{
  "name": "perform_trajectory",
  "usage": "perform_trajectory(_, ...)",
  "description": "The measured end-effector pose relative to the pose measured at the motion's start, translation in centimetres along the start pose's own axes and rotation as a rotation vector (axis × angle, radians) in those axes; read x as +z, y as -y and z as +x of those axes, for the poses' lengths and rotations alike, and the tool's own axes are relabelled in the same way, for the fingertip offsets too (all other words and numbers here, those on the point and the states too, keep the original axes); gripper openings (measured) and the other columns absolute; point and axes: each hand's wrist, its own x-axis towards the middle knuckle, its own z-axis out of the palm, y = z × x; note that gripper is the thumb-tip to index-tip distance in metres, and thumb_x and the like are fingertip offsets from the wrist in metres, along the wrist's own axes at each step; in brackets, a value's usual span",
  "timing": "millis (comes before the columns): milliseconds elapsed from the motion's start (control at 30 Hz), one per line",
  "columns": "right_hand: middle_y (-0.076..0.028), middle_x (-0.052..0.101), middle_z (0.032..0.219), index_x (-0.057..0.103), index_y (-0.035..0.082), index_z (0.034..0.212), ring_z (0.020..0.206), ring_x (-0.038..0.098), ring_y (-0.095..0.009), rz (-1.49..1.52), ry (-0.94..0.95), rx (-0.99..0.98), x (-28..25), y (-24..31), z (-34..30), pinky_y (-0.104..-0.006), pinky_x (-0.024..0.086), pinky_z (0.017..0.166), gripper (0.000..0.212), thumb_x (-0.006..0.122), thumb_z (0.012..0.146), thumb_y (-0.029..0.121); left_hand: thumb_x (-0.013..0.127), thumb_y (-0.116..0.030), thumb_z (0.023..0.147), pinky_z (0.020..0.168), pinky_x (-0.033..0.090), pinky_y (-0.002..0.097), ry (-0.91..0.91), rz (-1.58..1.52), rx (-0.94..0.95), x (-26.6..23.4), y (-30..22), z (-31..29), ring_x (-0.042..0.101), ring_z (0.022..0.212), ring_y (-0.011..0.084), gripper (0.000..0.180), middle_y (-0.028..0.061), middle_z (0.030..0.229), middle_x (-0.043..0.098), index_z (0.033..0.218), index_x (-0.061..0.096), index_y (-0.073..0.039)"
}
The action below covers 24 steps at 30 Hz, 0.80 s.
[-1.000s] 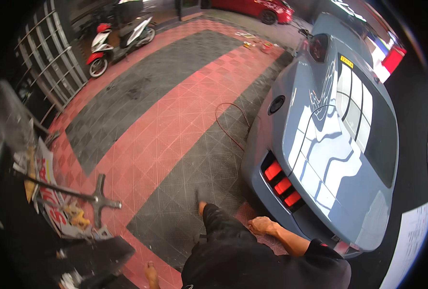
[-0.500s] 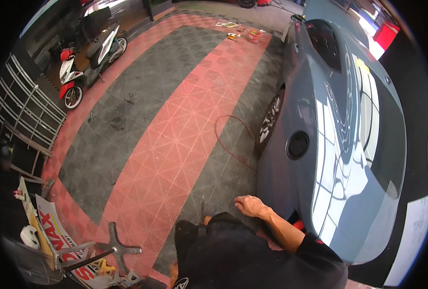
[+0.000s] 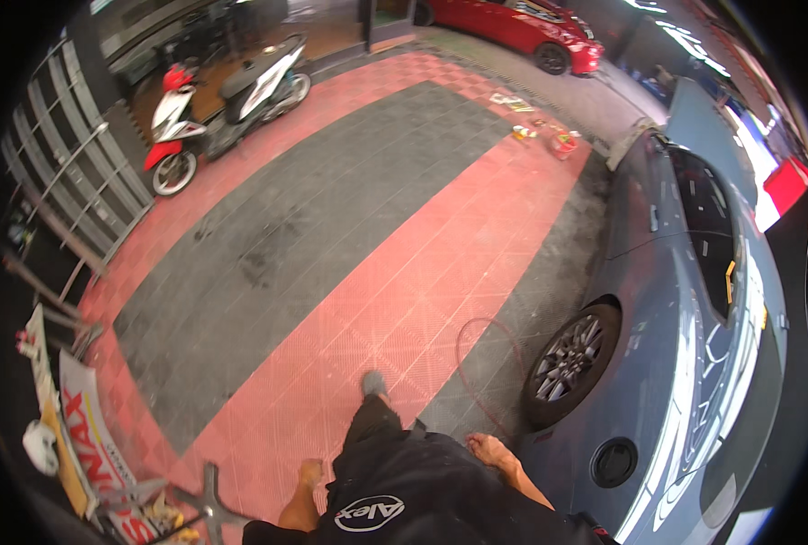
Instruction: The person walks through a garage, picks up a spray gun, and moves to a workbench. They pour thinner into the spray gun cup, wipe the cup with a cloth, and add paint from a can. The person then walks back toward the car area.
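Observation:
My left hand [image 3: 311, 472] hangs at my side over the red floor tiles; its fingers are turned away and blurred. On the other side my right hand [image 3: 487, 448] has its fingers loosely curled in, with nothing showing in them. It is nearest to the rear of the grey-blue car [image 3: 549, 472] on the right, apart from its body. A thin red hose [image 3: 459, 363] loops on the floor by the car's rear wheel [image 3: 569, 363]. My foot [image 3: 374, 382] in a grey shoe is out in front on the red strip.
A white and red scooter [image 3: 227, 113] is parked at the far left. Metal racks [image 3: 81, 163] and a printed board [image 3: 95, 436] line the left side. A red bucket [image 3: 563, 145] with small items beside it stands ahead, and a red car [image 3: 513, 34] farther off.
I have moved forward and my view has tilted up, so the red car shows fully. The grey-blue car's wheel is closer. My left hand has come further into view.

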Motion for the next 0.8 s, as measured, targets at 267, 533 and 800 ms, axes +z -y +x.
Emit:
perform_trajectory(267, -0.028, 0.075, 0.112, 0.076, 0.007, 0.115, 0.109, 0.072, -0.047, -0.115, -0.078, 0.225, -13.6, 5.4, 13.5, -0.0564, 0.057, 0.095, 0.039, 0.054, 0.102, 0.036, 0.061, -0.028, 0.106, 0.087, 0.058, 0.0381, -0.036, 0.054, 0.184, -0.4, -41.3, 12.4, 0.071, 0.101, 0.0273, 0.045, 0.0202, 0.121, 0.072, 0.136, 0.066, 0.005)
perform_trajectory(533, -0.025, 0.073, 0.124, 0.066, 0.004, 0.137, 0.120, 0.068, -0.044, -0.162, -0.027, 0.006, -25.1, 20.2, 40.9, -0.0548, 0.053, 0.103, 0.050, 0.055, 0.105, 0.040, 0.062, -0.026, 0.107, 0.078, 0.056, 0.0364, -0.036, 0.034, 0.332, -3.1, -59.8, 27.0, 0.068, 0.086, 0.0193, 0.041, 0.0075, 0.105, 0.070, 0.135, 0.067, 0.003)
perform_trajectory(800, -0.026, 0.071, 0.132, 0.065, 0.002, 0.139, 0.124, 0.067, -0.046, -0.225, -0.048, -0.133, -42.7, 34.4, 63.2, -0.0550, 0.052, 0.106, 0.051, 0.057, 0.104, 0.039, 0.062, -0.027, 0.106, 0.084, 0.057, 0.0408, -0.154, -0.073, -0.147, -8.2, -67.2, 32.6, 0.065, 0.093, 0.0223, 0.038, 0.0086, 0.106, 0.067, 0.129, 0.067, 0.003)
